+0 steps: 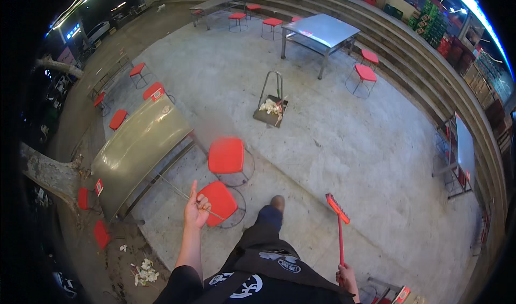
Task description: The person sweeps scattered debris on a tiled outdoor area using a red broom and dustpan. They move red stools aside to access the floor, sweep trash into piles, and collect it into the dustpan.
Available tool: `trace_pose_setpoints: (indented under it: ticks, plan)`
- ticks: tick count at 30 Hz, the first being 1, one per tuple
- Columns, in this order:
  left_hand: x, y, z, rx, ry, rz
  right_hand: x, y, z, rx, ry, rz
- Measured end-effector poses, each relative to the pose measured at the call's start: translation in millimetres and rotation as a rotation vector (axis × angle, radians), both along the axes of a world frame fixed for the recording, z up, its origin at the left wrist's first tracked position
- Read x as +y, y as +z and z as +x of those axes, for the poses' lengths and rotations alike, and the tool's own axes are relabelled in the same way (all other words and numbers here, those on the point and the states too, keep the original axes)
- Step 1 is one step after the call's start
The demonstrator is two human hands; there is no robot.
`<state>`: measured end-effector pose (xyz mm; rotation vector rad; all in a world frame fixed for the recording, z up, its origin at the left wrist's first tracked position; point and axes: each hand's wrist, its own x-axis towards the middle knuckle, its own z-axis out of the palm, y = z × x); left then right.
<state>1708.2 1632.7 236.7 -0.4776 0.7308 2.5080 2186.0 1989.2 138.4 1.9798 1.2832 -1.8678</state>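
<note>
My left hand [196, 210] is raised over the red stools with its index finger extended. Its other fingers are curled around a thin, long stick [173, 188], possibly a pair of skewers; the exact kind is hard to tell. Lower right, my right hand [346, 278] grips the red handle of a broom [340, 239]. The broom's red head [338, 208] points away from me, and I cannot tell whether it touches the floor. Ahead on the concrete stands a long-handled dustpan [268, 118] with crumpled white litter [271, 107] in it.
Two red stools [226, 155] [219, 203] stand beside a metal table [141, 147] on the left. Another metal table [322, 30] with stools is at the back, below concrete steps [395, 58]. A folding-legged table [463, 147] stands right. White litter [145, 272] lies lower left, near a tree trunk [50, 171].
</note>
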Motion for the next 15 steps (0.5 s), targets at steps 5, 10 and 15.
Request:
trace_pose_setpoints:
  ticks: [5, 10, 15]
  plan:
    - [148.6, -52.0, -124.7, 0.036, -0.094, 0.201, 90.7, 14.8, -88.9, -0.101, 0.145, 0.181]
    - [329.1, -75.5, -216.0, -0.191, -0.111, 0.146, 189.5, 31.8, -167.3, -0.162, 0.276, 0.303]
    - [475.2, -92.0, -300.9, -0.268, -0.038, 0.03, 311.5, 29.6, -249.7, -0.186, 0.408, 0.337]
